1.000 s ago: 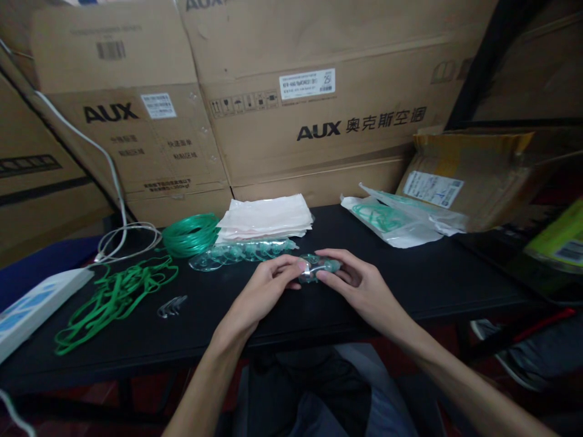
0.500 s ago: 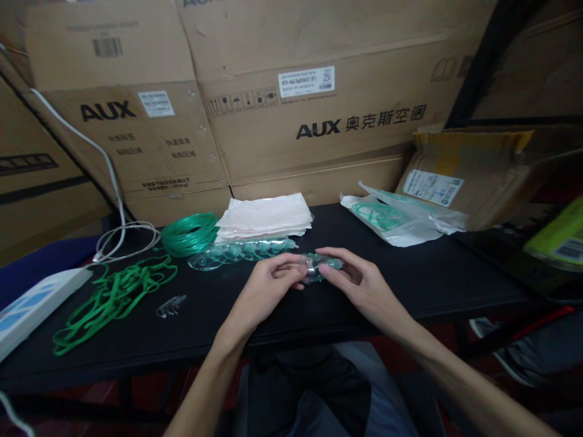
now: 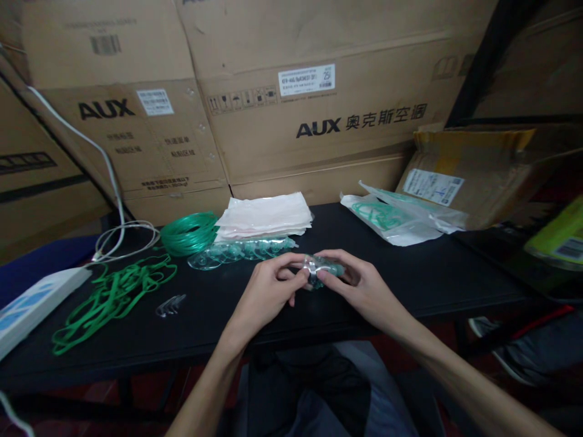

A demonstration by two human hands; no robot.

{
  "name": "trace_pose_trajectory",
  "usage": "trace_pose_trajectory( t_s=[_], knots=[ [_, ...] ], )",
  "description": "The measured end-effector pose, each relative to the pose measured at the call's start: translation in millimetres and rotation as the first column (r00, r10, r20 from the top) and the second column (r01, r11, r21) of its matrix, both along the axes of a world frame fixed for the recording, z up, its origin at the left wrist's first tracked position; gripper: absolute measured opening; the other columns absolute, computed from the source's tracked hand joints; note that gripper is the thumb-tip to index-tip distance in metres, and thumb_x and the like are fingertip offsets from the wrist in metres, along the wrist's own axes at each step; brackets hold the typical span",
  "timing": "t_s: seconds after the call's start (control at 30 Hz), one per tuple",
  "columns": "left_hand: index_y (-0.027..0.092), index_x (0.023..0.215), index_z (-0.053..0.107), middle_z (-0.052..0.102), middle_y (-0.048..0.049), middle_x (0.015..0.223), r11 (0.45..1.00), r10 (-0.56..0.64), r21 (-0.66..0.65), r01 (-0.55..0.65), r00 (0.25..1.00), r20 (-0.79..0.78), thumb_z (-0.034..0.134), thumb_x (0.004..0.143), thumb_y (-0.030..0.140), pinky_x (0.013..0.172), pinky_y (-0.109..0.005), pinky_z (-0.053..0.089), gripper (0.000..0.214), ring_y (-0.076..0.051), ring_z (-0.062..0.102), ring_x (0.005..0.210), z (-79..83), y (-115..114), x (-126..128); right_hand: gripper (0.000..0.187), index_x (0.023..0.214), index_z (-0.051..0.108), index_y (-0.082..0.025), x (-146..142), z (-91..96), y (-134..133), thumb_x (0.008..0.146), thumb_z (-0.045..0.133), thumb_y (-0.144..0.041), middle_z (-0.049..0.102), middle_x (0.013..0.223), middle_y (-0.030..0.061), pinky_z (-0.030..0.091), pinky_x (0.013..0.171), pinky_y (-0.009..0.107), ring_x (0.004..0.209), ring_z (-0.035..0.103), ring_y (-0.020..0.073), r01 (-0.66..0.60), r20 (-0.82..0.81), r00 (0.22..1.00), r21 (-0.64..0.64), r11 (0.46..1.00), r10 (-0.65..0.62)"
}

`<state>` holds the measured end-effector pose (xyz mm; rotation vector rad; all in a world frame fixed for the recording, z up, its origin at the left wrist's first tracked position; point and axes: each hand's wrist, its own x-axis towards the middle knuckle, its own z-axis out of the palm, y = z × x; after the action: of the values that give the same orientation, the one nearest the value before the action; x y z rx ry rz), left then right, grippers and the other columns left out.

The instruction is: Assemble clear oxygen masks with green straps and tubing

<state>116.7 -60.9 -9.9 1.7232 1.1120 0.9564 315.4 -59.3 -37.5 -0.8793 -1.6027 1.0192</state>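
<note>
Left hand (image 3: 269, 286) and right hand (image 3: 359, 280) clamped one oxygen mask (image 3: 314, 267).
I saw both angled inward; one tubing coil (image 3: 189, 239) lay far left.

Mask (image 3: 327, 264) I'm holding: clear greenish plastic, glossy; its strip (image 3: 312, 271) shiny, metallic. Tubing coil (image 3: 186, 243): slick green plastic. Straps (image 3: 119, 285): matt, cloth-like. Carton (image 3: 255, 145): dull cardboard. Tabletop (image 3: 419, 285): smooth, low sheen.

Workshop corner, storeroom-like, as seen from where I stand: one long black worktable (image 3: 410, 279); large AUX-printed cartons (image 3: 364, 73) walling its far side; coiled green tubing (image 3: 189, 233), left; stacked white packets (image 3: 264, 215), far middle; power strip (image 3: 43, 309), left edge.
</note>
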Motion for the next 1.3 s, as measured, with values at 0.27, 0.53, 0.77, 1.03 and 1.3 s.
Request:
trace_pose_trajectory(
  t_s=[0.27,0.53,0.77,1.03,1.3],
  knots=[
    [0.017,0.113,0.071,0.073,-0.0015,0.069,1.0,0.009,0.027,-0.008,1.0,-0.028,0.067,0.09,0.037,0.044,-0.017,0.039,0.031,-0.007,0.051,0.042,-3.6,-0.4,1.5,0.019,0.104,0.068,-0.019,1.2,1.0,-2.2,0.088,0.07,-0.03,0.072,0.098,0.0033,0.053,0.084,0.03,0.094,0.069,0.0201,0.022,0.051,0.998,0.036,0.999,-0.023],
    [0.018,0.111,0.071,0.073,-0.0008,0.073,0.999,-0.026,0.042,0.027,1.0,-0.017,0.069,0.089,0.034,0.047,-0.017,0.044,0.027,-0.006,0.053,0.044,-1.7,-2.5,3.3,0.023,0.111,0.074,-0.021,-0.2,2.6,-5.2,0.091,0.067,-0.031,0.077,0.112,0.0044,0.052,0.096,0.032,0.108,0.07,0.0221,0.035,0.078,0.996,0.071,0.997,-0.041],
    [0.019,0.106,0.066,0.07,-0.0028,0.096,0.993,0.083,0.076,-0.086,0.995,0.051,0.072,0.087,0.038,0.057,-0.021,0.054,0.028,-0.013,0.067,0.07,-3.1,-1.8,6.8,0.026,0.109,0.076,-0.019,-0.8,-0.3,-3.8,0.09,0.069,-0.034,0.078,0.112,0.0066,0.055,0.094,0.033,0.104,0.072,0.0237,0.086,0.054,0.995,0.044,0.995,-0.088],
    [0.019,0.085,0.076,0.054,0.0038,0.067,0.935,0.144,0.343,-0.087,0.979,-0.146,0.071,0.09,0.036,0.057,-0.021,0.037,0.018,-0.009,0.046,0.06,3.6,-6.4,10.7,0.027,0.106,0.078,-0.019,-0.8,-4.9,-2.1,0.086,0.071,-0.036,0.08,0.11,0.0073,0.056,0.095,0.038,0.104,0.073,0.0269,0.198,0.05,0.979,0.046,0.979,-0.2],
    [0.021,0.088,0.079,0.056,0.0033,0.068,0.93,0.12,0.365,-0.044,0.975,-0.189,0.072,0.089,0.035,0.057,-0.023,0.036,0.016,-0.01,0.046,0.058,0.0,-4.9,10.2,0.03,0.108,0.079,-0.018,-0.3,-6.0,-1.3,0.086,0.071,-0.036,0.079,0.112,0.0088,0.055,0.097,0.04,0.106,0.073,0.0279,0.211,0.044,0.976,0.061,0.976,-0.214]
  ],
)
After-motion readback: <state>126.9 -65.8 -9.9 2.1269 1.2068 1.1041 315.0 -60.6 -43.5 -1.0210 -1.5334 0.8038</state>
